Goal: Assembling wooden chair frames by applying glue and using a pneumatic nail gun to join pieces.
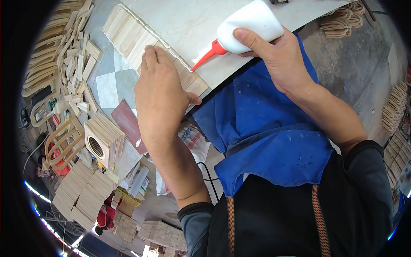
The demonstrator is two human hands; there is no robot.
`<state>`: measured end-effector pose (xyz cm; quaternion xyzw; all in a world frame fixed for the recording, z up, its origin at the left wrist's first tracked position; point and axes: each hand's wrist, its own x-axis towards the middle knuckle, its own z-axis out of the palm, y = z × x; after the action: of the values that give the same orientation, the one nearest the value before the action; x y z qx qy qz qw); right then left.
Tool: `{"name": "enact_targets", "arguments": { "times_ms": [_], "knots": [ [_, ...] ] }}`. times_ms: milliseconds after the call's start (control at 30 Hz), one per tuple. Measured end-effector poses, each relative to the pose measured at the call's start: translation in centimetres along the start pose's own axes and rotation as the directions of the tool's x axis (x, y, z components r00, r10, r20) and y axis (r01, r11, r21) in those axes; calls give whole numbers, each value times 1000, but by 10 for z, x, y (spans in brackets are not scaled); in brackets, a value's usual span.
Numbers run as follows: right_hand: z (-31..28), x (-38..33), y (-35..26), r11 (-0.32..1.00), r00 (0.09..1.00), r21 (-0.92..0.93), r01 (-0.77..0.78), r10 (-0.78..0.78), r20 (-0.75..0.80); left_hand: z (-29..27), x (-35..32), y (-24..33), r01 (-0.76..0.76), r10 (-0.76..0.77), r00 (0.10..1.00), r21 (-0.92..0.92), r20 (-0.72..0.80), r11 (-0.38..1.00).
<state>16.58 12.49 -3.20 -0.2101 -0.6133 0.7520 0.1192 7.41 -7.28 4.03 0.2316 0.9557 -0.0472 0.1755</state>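
Right hand tilts smooth glue bottle over slats.

A pale worktable carries a row of wooden slats along its edge.

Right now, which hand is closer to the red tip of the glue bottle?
Left. The left hand presses the wooden slats just beside the red tip; the right hand holds the bottle's white body farther back.
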Motion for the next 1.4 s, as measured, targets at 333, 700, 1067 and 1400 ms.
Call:
{"name": "enact_targets", "arguments": {
  "times_ms": [333,700,1067,1400],
  "knots": [
    [-5,-7,-2,1000,1000,-8,9,-9,9,2,1,0,10,-10,1000,5,-1,1000],
    [-21,-27,-11,994,996,-79,-78,82,45,1,1,1,24,-24,1000,-12,15,1000],
    [-37,-32,-39,639,813,523,-564,540,218,17,-7,-26,-110,101,993,-173,-63,979],
    [12,-12,-45,295,555,484,-824,595,581,9,-35,-41,-287,228,955,-393,-189,874]
  ]
}}
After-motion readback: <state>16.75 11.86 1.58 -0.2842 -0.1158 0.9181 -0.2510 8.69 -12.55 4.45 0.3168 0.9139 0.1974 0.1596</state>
